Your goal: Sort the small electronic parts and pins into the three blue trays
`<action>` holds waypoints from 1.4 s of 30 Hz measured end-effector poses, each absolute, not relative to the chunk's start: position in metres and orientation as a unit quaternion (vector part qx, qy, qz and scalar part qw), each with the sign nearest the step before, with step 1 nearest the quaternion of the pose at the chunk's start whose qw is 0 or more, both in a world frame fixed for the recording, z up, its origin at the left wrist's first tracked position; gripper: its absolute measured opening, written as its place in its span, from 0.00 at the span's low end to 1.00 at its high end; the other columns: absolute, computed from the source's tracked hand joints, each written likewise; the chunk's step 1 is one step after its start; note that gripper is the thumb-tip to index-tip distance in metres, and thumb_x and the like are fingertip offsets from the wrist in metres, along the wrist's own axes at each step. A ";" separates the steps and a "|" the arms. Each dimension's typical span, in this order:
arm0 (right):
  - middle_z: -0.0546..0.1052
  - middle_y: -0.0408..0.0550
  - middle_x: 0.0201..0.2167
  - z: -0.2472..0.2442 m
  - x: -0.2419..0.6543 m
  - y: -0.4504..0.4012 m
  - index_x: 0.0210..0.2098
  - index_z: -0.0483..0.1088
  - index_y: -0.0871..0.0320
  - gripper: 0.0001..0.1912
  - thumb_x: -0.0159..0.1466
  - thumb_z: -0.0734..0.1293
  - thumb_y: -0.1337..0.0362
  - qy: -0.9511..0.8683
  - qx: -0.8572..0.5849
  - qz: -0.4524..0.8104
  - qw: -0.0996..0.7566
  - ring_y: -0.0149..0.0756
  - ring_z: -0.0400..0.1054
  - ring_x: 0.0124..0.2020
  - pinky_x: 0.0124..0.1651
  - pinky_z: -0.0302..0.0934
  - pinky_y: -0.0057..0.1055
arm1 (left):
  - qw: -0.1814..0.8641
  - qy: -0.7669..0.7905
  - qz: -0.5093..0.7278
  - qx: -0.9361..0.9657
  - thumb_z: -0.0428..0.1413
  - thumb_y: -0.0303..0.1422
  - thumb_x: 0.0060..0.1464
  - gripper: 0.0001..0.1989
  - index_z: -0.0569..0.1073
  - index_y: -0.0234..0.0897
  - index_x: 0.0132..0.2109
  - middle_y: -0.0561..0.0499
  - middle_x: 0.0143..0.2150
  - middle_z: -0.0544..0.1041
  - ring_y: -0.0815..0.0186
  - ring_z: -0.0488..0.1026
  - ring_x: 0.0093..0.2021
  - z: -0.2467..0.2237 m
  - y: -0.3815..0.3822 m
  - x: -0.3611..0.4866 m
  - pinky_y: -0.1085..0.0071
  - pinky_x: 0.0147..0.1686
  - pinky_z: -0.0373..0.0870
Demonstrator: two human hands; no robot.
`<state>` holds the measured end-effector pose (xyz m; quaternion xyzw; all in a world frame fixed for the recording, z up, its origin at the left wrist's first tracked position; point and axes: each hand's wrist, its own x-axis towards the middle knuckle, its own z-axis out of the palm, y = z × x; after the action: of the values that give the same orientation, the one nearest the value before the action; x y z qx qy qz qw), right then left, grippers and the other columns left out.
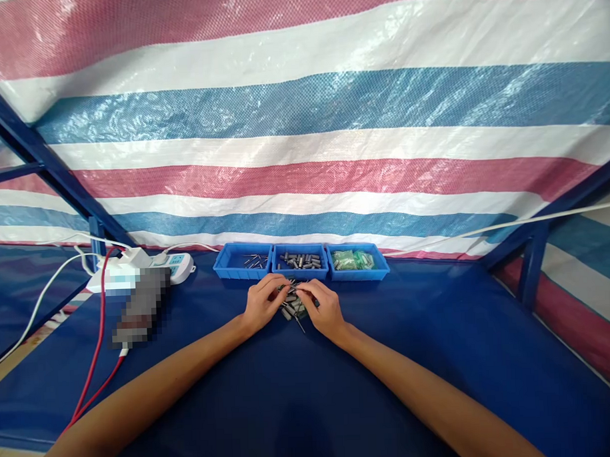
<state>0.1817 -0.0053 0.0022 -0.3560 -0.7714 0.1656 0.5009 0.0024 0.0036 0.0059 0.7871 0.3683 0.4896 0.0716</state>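
A small pile of grey metal parts lies on the blue tabletop, partly covered by both hands. My left hand is over the pile's left side, thumb and fingertips pinched together. From the right, my right hand reaches over the pile, its fingertips also closed. What either pinch holds is too small to make out. Behind the hands stand three blue bins: the left bin contains thin metal pins, the middle bin short grey cylinders, and the right bin green-tinted plastic bags.
A white power strip with plugs and cables is at the back left. Beside it, a pixelated dark object connects to a red cable. Striped sheeting hangs behind the table, between blue frame bars.
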 end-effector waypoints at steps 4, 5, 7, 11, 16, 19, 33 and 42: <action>0.72 0.48 0.31 0.003 0.182 -0.006 0.40 0.70 0.57 0.10 0.68 0.58 0.64 -0.768 -0.360 0.171 0.501 0.32 0.65 0.28 0.32 0.61 0.29 | 0.082 0.373 0.485 0.786 0.52 0.31 0.59 0.06 0.73 0.35 0.41 0.47 0.38 0.75 0.74 0.65 0.23 0.007 0.003 0.002 0.76 0.25 0.66; 0.72 0.47 0.30 0.004 0.182 -0.007 0.40 0.71 0.57 0.10 0.68 0.58 0.64 -0.767 -0.361 0.171 0.502 0.32 0.65 0.28 0.32 0.61 0.28 | 0.084 0.374 0.484 0.787 0.52 0.31 0.59 0.06 0.73 0.35 0.41 0.47 0.38 0.75 0.74 0.65 0.23 0.007 0.002 0.002 0.76 0.25 0.66; 0.72 0.47 0.30 0.004 0.182 -0.007 0.40 0.71 0.58 0.10 0.68 0.58 0.64 -0.766 -0.363 0.170 0.503 0.32 0.66 0.29 0.33 0.61 0.28 | 0.083 0.372 0.482 0.789 0.52 0.31 0.59 0.06 0.73 0.35 0.41 0.47 0.38 0.75 0.74 0.66 0.23 0.006 0.002 0.002 0.76 0.25 0.67; 0.72 0.48 0.30 0.004 0.182 -0.007 0.40 0.71 0.58 0.11 0.68 0.58 0.63 -0.768 -0.366 0.169 0.498 0.32 0.66 0.28 0.32 0.61 0.28 | 0.078 0.367 0.482 0.791 0.52 0.31 0.59 0.07 0.73 0.35 0.41 0.47 0.38 0.75 0.73 0.67 0.25 0.006 0.003 0.001 0.76 0.26 0.67; 0.71 0.48 0.30 0.004 0.182 -0.007 0.40 0.70 0.58 0.10 0.68 0.58 0.64 -0.772 -0.353 0.164 0.503 0.32 0.66 0.28 0.33 0.60 0.29 | 0.072 0.356 0.488 0.794 0.52 0.30 0.59 0.07 0.73 0.34 0.42 0.46 0.39 0.75 0.73 0.69 0.28 0.005 0.004 0.001 0.77 0.28 0.67; 0.71 0.47 0.30 0.003 0.182 -0.006 0.41 0.70 0.58 0.09 0.67 0.58 0.66 -0.771 -0.347 0.169 0.506 0.32 0.65 0.28 0.33 0.60 0.29 | 0.071 0.357 0.492 0.791 0.52 0.30 0.60 0.07 0.73 0.34 0.42 0.46 0.39 0.75 0.72 0.71 0.30 0.005 0.004 0.001 0.77 0.29 0.68; 0.72 0.49 0.32 0.002 0.182 -0.006 0.42 0.69 0.58 0.10 0.68 0.57 0.68 -0.777 -0.333 0.173 0.505 0.34 0.67 0.33 0.37 0.61 0.31 | 0.069 0.354 0.496 0.790 0.52 0.29 0.60 0.07 0.73 0.35 0.42 0.46 0.38 0.75 0.69 0.73 0.34 0.001 0.006 -0.001 0.76 0.31 0.69; 0.72 0.49 0.33 0.002 0.182 -0.005 0.42 0.69 0.58 0.10 0.68 0.57 0.67 -0.775 -0.334 0.171 0.509 0.35 0.67 0.34 0.38 0.61 0.31 | 0.061 0.344 0.500 0.792 0.53 0.27 0.59 0.06 0.73 0.36 0.42 0.47 0.38 0.75 0.68 0.74 0.37 -0.001 0.007 -0.001 0.75 0.34 0.71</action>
<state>0.1819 -0.0051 0.0016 -0.3341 -0.7745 0.1709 0.5092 -0.0015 0.0073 -0.0015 0.7925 0.3438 0.5001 0.0613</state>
